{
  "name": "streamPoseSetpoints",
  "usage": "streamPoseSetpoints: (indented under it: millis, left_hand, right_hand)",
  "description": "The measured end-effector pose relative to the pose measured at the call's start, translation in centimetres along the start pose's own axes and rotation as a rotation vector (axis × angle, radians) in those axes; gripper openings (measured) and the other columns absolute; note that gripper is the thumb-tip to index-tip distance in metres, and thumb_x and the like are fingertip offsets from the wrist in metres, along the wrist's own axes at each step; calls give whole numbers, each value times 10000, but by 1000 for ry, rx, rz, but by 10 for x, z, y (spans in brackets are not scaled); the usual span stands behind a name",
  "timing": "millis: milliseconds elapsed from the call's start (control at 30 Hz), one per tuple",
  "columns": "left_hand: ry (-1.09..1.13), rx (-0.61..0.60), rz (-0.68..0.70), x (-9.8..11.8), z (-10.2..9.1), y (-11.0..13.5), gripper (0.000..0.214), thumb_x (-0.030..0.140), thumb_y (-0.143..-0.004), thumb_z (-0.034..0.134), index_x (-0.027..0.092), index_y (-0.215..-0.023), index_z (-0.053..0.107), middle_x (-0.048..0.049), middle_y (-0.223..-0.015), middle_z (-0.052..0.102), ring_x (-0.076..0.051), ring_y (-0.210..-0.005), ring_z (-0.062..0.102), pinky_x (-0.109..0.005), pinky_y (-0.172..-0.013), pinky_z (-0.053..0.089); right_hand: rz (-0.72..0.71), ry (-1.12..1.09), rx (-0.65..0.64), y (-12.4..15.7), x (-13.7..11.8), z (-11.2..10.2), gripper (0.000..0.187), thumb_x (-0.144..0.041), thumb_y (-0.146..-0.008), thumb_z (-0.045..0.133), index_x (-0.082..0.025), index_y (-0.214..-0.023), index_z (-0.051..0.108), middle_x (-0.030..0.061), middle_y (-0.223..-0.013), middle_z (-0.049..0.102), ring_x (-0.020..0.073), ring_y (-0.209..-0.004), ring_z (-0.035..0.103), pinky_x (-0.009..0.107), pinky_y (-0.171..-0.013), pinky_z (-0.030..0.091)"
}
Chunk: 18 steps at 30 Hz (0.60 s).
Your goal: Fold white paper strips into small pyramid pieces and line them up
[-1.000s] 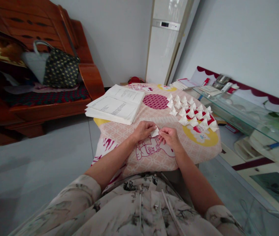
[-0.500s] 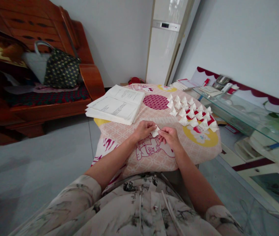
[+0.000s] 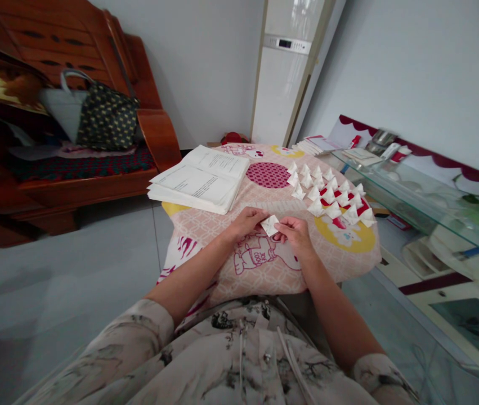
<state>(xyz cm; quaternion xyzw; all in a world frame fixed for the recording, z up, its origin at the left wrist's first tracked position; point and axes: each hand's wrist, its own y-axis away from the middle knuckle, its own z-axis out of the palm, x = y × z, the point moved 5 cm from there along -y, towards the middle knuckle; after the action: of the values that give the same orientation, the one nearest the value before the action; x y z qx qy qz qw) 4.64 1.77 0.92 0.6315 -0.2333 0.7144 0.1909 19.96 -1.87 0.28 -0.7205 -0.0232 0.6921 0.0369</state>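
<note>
My left hand and my right hand both pinch one small folded white paper piece just above the pink patterned cloth that covers the table. The fingers of both hands are closed on its edges. Several folded white paper pieces stand in rows on the cloth to the far right of my hands. An open stack of printed white sheets lies on the cloth to the far left.
A wooden bench with a dark patterned bag stands at the left. A tall white air-conditioner unit is at the back. A glass-topped cabinet with books and small items runs along the right wall.
The paper piece between my fingers has turned and now shows a wider flat face. Both hands stay in nearly the same place.
</note>
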Motion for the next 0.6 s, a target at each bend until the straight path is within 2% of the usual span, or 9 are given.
streamPoseSetpoints:
  millis: [100,167,400,600]
  left_hand:
    - [102,29,-69,-2,-2,0,652,715,-747,631,75,-825,723,-111,-733,728,-178,-650,685,-277,-631,549]
    - [117,42,-82,0,-3,1,639,708,-734,654,75,-796,723,-110,-692,720,-171,-616,682,-272,-618,554]
    - [83,64,-6,12,-3,6,392,403,-643,858,87,-832,723,-59,-689,719,-119,-587,661,-219,-605,538]
    - [29,93,73,10,-3,3,354,387,-672,833,86,-816,716,-56,-688,715,-120,-574,645,-223,-585,527]
  right_hand:
    - [-23,-68,40,1,-5,-3,231,-376,-671,772,-169,-645,674,25,-501,661,118,-402,554,206,-382,369]
    - [-38,-98,59,2,-8,-4,223,-366,-665,774,-171,-632,671,25,-503,663,117,-397,548,209,-384,372]
    - [-62,-124,105,2,-10,-6,213,-357,-669,774,-169,-645,676,25,-509,667,113,-395,540,215,-399,384]
    - [-113,-83,111,2,-11,-7,181,-341,-695,763,-177,-668,689,8,-527,671,99,-391,518,216,-410,387]
